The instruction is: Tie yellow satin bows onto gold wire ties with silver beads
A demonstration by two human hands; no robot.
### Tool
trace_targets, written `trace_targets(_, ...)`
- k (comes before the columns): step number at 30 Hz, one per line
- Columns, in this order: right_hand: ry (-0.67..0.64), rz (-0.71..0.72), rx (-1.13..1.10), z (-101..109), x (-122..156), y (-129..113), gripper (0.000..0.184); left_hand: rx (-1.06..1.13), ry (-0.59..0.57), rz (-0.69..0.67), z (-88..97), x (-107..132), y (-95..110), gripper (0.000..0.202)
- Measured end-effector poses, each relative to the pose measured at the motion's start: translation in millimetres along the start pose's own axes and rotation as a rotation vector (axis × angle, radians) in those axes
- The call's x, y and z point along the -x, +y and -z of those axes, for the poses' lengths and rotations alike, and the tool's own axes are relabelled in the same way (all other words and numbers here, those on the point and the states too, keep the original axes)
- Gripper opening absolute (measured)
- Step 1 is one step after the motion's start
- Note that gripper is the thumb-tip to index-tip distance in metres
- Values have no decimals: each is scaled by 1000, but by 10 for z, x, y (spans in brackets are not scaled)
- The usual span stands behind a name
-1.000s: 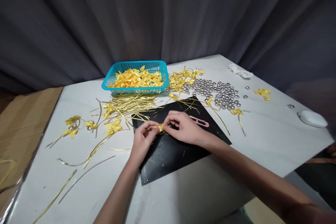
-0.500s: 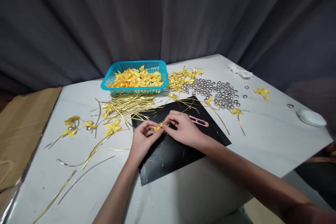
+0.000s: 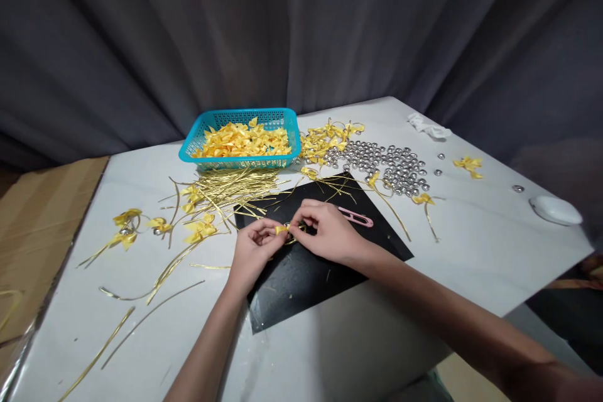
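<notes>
Over a black mat [image 3: 301,292], my left hand [image 3: 254,248] pinches a small yellow ribbon bow [image 3: 281,230] between thumb and fingers. My right hand [image 3: 325,229] meets it from the right, its thumb and forefinger closed at the bow's other side. A thin gold tie [image 3: 293,240] loops just below the right fingertips; part of it is hidden by the hand. Beyond the right knuckles lies a pink utility knife [image 3: 357,217] on the mat. Gold twist ties [image 3: 235,187] are heaped behind the left hand.
A blue basket [image 3: 187,149] of yellow bows stands at the back. Right of it lie finished-looking bow strands [image 3: 325,138] and many silver bells or beads [image 3: 400,169]. Loose ties and bows [image 3: 201,227] spread at left. A white computer mouse [image 3: 556,209] and crumpled tissue [image 3: 428,126] lie at right.
Both hands stay at the bow. The fingers shift slightly left, and the bow now lies more level, with more of the gold loop showing below the right fingertips.
</notes>
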State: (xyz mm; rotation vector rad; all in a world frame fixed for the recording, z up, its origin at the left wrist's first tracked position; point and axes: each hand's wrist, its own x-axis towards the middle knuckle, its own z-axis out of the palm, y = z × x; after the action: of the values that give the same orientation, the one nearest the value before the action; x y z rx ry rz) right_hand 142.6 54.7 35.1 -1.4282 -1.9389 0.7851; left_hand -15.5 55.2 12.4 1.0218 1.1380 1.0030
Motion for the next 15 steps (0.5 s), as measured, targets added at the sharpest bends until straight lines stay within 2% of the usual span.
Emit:
trace_targets(10,20,-84,-112,-32,-13,30,9,33,-9,-5,26,6,-12,20)
trace_targets(15,-1,-129,-197,17,-48,87,22,42,-41,-4,55,-6,-43,17)
